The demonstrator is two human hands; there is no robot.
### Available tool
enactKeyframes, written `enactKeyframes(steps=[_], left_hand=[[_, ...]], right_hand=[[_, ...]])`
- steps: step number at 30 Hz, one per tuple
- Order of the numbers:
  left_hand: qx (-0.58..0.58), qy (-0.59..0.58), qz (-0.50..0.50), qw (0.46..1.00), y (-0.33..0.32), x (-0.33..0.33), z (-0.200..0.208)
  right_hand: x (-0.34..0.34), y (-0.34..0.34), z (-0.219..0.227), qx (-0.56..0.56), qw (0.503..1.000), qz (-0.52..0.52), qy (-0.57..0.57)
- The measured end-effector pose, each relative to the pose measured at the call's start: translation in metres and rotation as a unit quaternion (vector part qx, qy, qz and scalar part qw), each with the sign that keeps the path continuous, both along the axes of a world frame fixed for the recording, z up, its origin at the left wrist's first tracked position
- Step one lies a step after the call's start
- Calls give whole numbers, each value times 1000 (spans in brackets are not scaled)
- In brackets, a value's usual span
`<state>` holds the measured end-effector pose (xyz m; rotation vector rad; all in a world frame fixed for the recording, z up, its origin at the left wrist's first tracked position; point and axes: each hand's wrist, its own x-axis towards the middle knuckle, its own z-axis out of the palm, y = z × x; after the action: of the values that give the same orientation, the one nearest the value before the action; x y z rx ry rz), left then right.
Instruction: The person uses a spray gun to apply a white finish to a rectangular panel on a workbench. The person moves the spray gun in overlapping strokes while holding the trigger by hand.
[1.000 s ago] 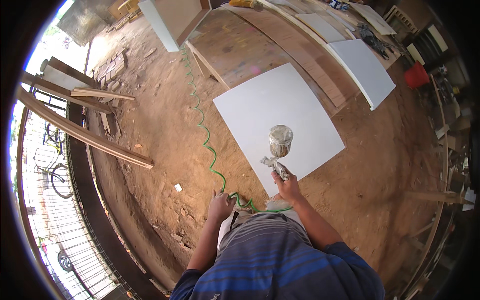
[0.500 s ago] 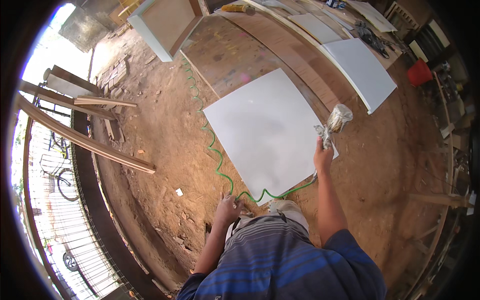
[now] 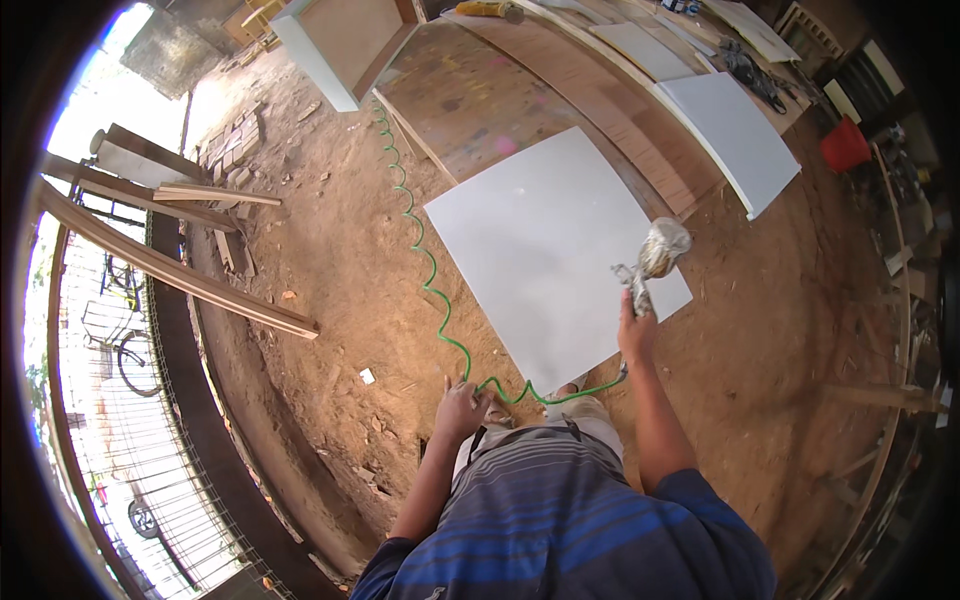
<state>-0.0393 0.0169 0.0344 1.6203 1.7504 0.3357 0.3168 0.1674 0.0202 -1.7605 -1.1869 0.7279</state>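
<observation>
A spray gun (image 3: 658, 255) with a cup on top, covered in crinkled clear wrapping, is gripped in my right hand (image 3: 639, 338). It is over the right part of a flat white panel (image 3: 545, 240), which lies in front of my feet. From the gun's lower end a green coiled air hose (image 3: 436, 290) loops across my front to my left hand (image 3: 462, 408), whose fingers close round it near my waist. Beyond that hand the hose runs away along the panel's left side. My right fingers partly hide the gun's handle.
A paint-stained brown board (image 3: 470, 100) lies behind the panel. At the far right, a white panel (image 3: 735, 135) rests on a long bench. An open box-like frame (image 3: 345, 45) stands at the back. Timber lengths (image 3: 200, 265) jut in from the left, and a red bucket (image 3: 845, 145) sits right.
My right hand has brought the spray gun a little left and nearer over the white panel. My left hand keeps hold of the hose. The whole view has shifted slightly.
</observation>
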Motion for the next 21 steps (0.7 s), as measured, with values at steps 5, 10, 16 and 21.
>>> enactKeyframes(steps=[5,10,16,21], left_hand=[[25,8,-3,1000,-13,-35,-11],[21,23,-4,1000,-18,-59,-14],[29,34,-14,999,-18,-62,-14],[1,39,-3,999,-12,-42,-2]], right_hand=[[-65,-56,11,-9,996,89,5],[-115,-91,45,-58,982,171,50],[-125,-100,64,-153,956,236,87],[-97,-87,47,-44,977,191,86]])
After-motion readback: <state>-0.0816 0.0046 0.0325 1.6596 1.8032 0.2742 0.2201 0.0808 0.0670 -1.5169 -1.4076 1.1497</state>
